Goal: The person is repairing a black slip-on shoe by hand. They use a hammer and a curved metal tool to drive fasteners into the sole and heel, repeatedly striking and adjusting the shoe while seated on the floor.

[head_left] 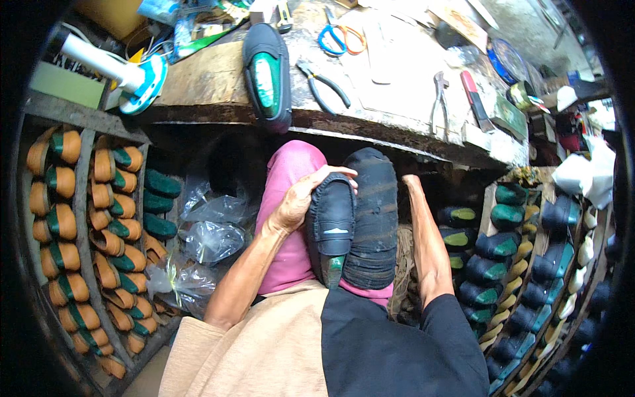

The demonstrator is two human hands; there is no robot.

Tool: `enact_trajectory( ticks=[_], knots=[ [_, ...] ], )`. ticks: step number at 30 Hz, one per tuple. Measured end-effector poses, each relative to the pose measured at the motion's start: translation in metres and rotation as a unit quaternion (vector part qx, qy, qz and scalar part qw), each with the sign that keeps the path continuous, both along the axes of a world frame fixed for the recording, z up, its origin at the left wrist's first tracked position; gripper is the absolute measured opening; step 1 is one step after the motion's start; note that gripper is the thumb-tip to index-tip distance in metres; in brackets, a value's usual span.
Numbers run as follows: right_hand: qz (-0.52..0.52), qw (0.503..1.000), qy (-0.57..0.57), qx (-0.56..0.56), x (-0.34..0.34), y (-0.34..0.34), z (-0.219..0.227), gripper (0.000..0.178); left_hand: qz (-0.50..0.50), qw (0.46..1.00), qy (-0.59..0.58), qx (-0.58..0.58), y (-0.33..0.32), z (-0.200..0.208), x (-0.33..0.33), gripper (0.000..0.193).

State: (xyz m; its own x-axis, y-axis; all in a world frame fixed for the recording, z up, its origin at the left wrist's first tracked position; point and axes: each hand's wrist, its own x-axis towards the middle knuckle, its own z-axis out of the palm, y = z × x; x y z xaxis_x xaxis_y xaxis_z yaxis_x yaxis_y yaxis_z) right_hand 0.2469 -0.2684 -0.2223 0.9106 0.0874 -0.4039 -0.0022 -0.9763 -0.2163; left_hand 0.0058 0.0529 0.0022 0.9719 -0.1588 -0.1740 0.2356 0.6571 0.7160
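Evidently, the dark loafer (334, 212) was held against the dark-wrapped thigh (376, 218) by the left hand (302, 200) alone; the state of the right hand (411, 179), mostly hidden, could not be told. Slippage was judged possible, should that single grip be loosened.

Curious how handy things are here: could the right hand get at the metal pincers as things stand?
Probably yes: the metal pincers lie uncovered near the front edge of the workbench, though the right hand would likely have to clear that edge.
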Motion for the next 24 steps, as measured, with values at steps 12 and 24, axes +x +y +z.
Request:
enact_trajectory(
  ticks=[12, 24],
  knots=[
    [-0.071, 0.98, -0.027, 0.184, -0.076, -0.018, 0.043, 0.035, -0.034, 0.991, 0.095, -0.086, 0.005, -0.025, 0.005, 0.045],
    [0.017, 0.902, -0.099, 0.42, -0.282, 0.027, 0.306, 0.044, -0.042, 0.998, 0.024, 0.05, -0.015, -0.014, 0.008, 0.049]
  ],
)
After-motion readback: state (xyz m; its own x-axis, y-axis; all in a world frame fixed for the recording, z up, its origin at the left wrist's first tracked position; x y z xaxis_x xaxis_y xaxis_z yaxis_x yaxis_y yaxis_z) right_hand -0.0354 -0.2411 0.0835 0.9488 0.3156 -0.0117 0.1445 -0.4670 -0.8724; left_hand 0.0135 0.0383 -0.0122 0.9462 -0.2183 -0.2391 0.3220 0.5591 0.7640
